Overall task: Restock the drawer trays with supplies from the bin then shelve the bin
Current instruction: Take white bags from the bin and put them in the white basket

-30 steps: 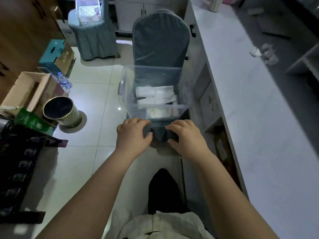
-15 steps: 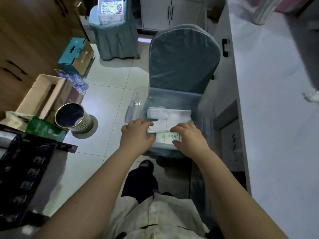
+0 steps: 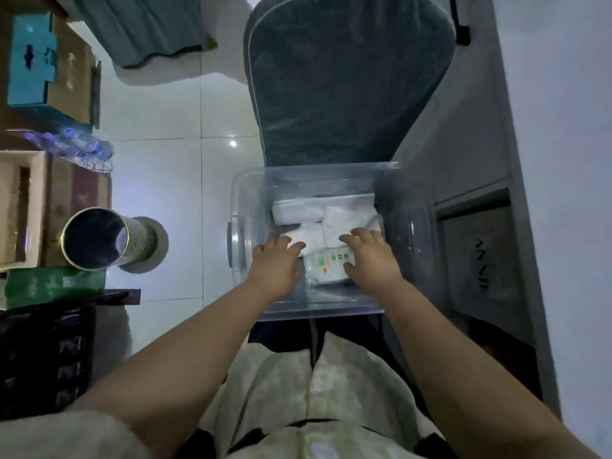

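A clear plastic bin (image 3: 251, 193) stands on the seat of a grey chair right in front of me. Inside lie several white wrapped packets (image 3: 324, 210) and one packet with green and orange label marks (image 3: 331, 268). Both my hands are down inside the bin. My left hand (image 3: 275, 263) lies with its fingers curled over a white packet at the bin's left side. My right hand (image 3: 372, 258) clasps the labelled packet, thumb on its near edge and fingers over its far edge. The packets' undersides are hidden.
The chair's grey backrest (image 3: 347, 77) rises behind the bin. A white counter (image 3: 563, 127) runs along the right, with a dark open drawer space (image 3: 480, 253) under it. On the left floor stand a metal waste basket (image 3: 96, 240), cardboard boxes (image 3: 20, 207) and a teal box (image 3: 29, 61).
My hands left the bin's front rim, reached into the bin and settled on the packets. My view has dropped closer over the bin.
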A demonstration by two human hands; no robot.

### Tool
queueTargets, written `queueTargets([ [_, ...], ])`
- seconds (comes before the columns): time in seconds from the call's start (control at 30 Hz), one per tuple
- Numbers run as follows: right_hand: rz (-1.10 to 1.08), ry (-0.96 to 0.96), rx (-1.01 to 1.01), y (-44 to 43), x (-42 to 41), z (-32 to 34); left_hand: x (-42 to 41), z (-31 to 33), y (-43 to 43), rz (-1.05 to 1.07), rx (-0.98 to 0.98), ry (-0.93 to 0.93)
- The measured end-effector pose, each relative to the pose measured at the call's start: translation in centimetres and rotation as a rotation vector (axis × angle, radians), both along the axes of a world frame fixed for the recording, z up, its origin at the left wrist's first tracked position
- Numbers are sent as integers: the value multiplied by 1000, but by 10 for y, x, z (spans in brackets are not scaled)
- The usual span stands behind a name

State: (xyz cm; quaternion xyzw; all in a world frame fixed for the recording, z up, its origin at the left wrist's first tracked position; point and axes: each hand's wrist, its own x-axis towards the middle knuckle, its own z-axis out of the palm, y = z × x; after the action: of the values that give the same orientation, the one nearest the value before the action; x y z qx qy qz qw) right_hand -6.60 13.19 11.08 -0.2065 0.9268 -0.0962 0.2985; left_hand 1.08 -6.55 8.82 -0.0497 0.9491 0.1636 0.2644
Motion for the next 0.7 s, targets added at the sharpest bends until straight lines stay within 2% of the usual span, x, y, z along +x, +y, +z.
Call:
queueTargets([
  [0.13, 22, 17, -7, -4, -30, -43, -14, -43, -6, -37, -14, -98],
  [0.4, 215, 7, 85, -14, -95, -161, -45, -152, 14, 129, 48, -146],
  [0.57, 268, 62, 115, -19, -112, -215, -60, -214, 28, 100, 69, -125],
  [0.7, 295, 94, 187, -20, -106, -232, -65, -239, 35, 22, 21, -135],
])
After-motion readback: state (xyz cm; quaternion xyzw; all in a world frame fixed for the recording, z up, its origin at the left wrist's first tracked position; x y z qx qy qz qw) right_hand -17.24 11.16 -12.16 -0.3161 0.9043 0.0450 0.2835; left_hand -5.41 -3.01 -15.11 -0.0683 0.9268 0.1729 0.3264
